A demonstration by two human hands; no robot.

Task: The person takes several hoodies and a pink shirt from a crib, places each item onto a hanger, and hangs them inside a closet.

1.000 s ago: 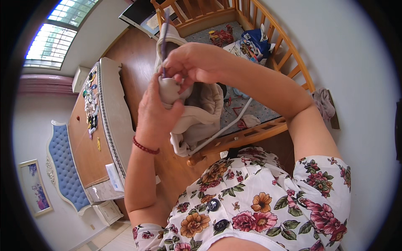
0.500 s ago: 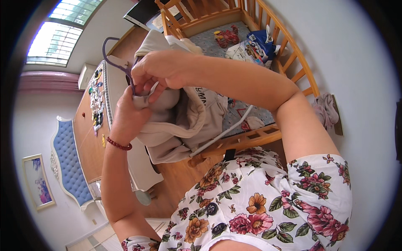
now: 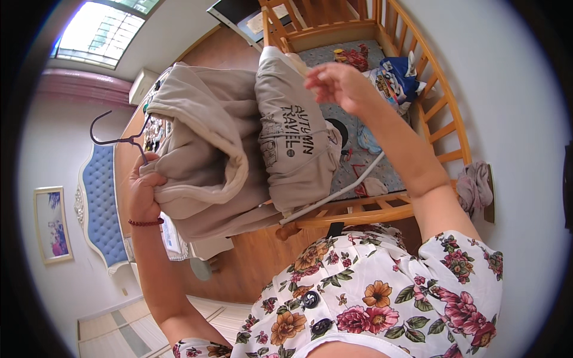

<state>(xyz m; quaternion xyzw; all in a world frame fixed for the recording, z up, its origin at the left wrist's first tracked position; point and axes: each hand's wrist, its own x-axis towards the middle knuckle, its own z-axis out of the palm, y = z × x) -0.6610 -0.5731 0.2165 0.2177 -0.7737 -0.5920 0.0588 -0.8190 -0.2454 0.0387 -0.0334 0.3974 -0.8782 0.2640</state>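
Note:
A beige hooded sweatshirt (image 3: 209,89) with dark printing and a cream-edged hood hangs from a dark purple hanger (image 3: 128,140). My left hand (image 3: 145,190) grips the hood edge at the hanger's lower part, the thumb on top of the fabric. The hanger's hook points left, free of the cloth. At the right, my right hand (image 3: 340,86) is raised above the crib, fingers apart and nothing in them, just beyond the sweatshirt's printed side. Folds of cloth hide much of the hanger's arms.
A wooden crib (image 3: 444,119) holds a blue and white package (image 3: 400,77) and a red item (image 3: 356,58). A white rod (image 3: 340,194) runs along its near side. Left is a bed with a blue tufted headboard (image 3: 102,206). Pinkish cloth (image 3: 474,186) hangs at the right.
My right hand has let go of the hood and moved away to the right. The left hand has carried the sweatshirt and hanger left and lower, spreading the printed side into view.

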